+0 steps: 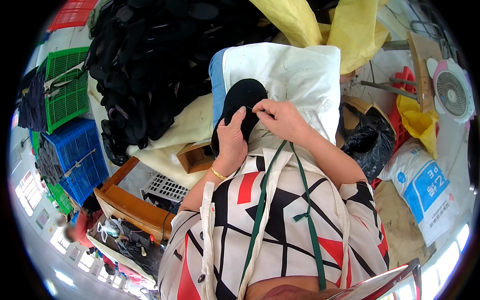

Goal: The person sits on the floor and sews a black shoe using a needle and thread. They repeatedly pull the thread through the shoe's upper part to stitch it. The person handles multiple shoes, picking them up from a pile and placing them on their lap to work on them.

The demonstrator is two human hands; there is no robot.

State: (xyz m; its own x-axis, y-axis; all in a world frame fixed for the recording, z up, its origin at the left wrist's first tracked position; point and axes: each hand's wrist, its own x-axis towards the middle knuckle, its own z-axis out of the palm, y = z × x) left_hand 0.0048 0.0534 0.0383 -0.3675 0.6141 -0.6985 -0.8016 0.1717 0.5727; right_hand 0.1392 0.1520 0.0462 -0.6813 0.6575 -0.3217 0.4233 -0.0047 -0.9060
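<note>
As left hand [232, 140] grips black sole [246, 92], right hand [280, 119] pinches at its edge, above open cloth [312, 67].

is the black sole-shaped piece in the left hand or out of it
In: the left hand grips the black sole-shaped piece, thumb across its top.

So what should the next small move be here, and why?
Probably a small, careful pull outward with the right hand: its fingertips are bunched at the edge of the black sole-shaped piece, while the left hand steadies that piece, thumb on top. Whether the right fingertips grip anything is too small to tell.
</note>
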